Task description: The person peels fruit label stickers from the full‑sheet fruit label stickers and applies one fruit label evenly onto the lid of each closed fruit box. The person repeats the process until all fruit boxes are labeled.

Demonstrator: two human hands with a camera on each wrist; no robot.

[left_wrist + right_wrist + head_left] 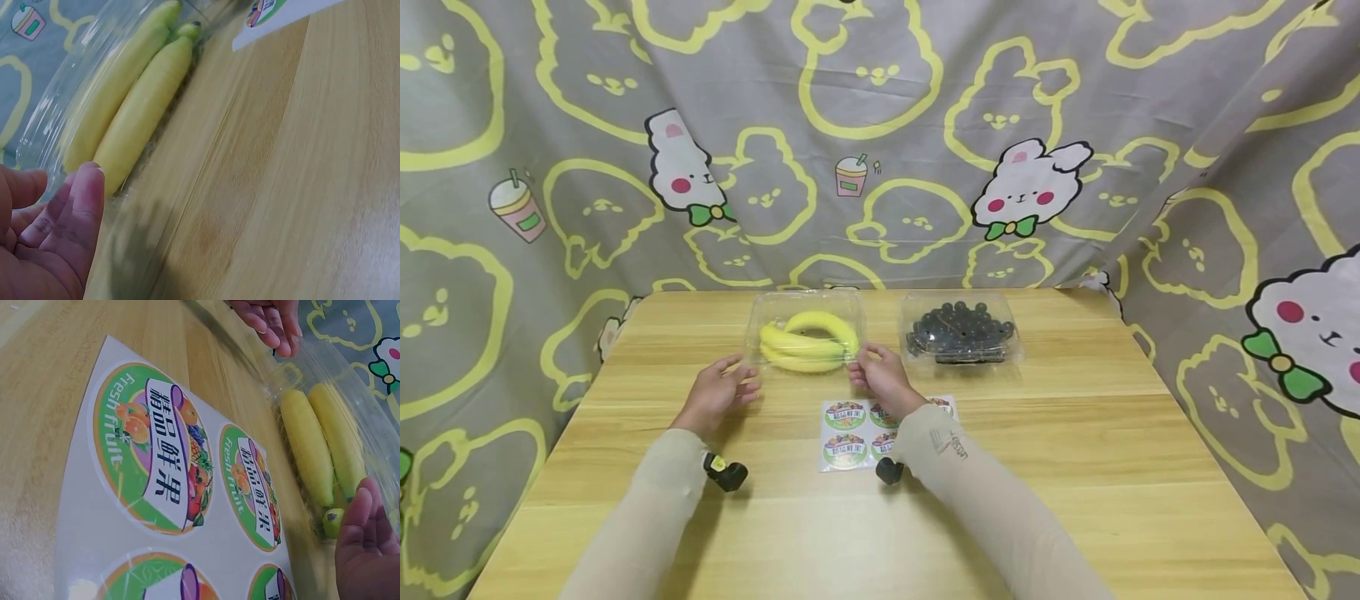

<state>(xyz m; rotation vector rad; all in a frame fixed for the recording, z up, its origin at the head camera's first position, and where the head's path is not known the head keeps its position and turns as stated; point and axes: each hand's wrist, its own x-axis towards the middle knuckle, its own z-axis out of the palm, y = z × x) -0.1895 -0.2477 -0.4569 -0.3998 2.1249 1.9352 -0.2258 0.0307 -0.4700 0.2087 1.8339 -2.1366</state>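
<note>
Yellow bananas (808, 343) lie in a clear plastic clamshell box (767, 310) with its lid down, toward the back of the table. My left hand (718, 392) is at the box's front left corner, fingers extended and nothing in its grasp. At the front right corner is my right hand (880, 379), its fingertips right at the box wall. In the right wrist view, that hand's fingers (357, 515) look fairly straight beside the banana tips. Under the right forearm lies a sheet of round fruit stickers (847, 432), partly hidden by the sleeve.
To the right stands a second clear box (1015, 354) of dark grapes (961, 329). Behind the wooden table (790, 533) hangs a patterned curtain (917, 100), which also runs along both sides. A black wrist camera (730, 475) juts out below the left cuff.
</note>
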